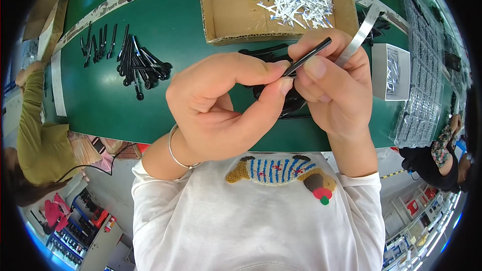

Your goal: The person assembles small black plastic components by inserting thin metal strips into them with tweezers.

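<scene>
Left hand (226, 100) has a narrow fingertip grip on a slim black rod (315, 51), upper half of frame, right of centre; right hand (341, 90) pinches it too, with a silver metal strip (359, 37) tucked in. Imo juggling both could make the rod slip onto the green bench (100, 103).

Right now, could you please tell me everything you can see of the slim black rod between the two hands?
The slim black rod is narrow and looks straight, with a smooth, slightly shiny, plastic-like surface and a pale highlight along it. It is held aslant above the green table, its blunt free end toward the picture's upper right. Thumb and forefinger of the left hand pinch its lower-left end; the right hand grips it farther along. The fingers hide its lower tip.
</scene>
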### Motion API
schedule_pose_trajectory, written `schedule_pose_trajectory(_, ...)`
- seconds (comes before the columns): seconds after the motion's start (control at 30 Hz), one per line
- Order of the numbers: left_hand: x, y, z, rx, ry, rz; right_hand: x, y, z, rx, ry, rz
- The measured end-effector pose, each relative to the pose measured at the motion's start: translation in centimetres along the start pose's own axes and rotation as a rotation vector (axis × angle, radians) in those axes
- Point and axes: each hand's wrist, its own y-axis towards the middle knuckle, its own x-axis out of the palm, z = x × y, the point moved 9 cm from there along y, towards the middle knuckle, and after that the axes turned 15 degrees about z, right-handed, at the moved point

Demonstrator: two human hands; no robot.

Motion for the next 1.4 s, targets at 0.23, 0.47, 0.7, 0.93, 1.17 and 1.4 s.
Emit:
schedule_pose_trajectory(0.23, 0.3, 0.0, 0.7, 0.145, 0.061, -0.036, 0.1, 0.0, 0.1, -0.002, 0.032, -0.034)
schedule_pose_trajectory(0.47, 0.3, 0.0, 0.8, 0.137, 0.047, -0.016, 0.2, 0.0, -0.1, -0.005, 0.063, -0.039)
schedule_pose_trajectory(0.7, 0.2, -0.1, 0.8, 0.106, 0.036, -0.004, 0.6, -0.1, -0.2, 0.003, 0.082, -0.03)
schedule_pose_trajectory(0.93, 0.5, 0.0, 1.4, 0.159, 0.09, -0.037, 0.6, 0.0, -0.3, 0.013, 0.093, -0.007)
schedule_pose_trajectory(1.17, 0.3, -0.3, 0.8, 0.08, 0.001, 0.007, 0.6, -0.1, -0.4, 0.019, 0.158, -0.057)
schedule_pose_trajectory(1.4, 0.5, -0.5, 1.3, 0.185, 0.061, -0.03, 0.3, 0.0, -0.4, 0.033, 0.172, -0.025)
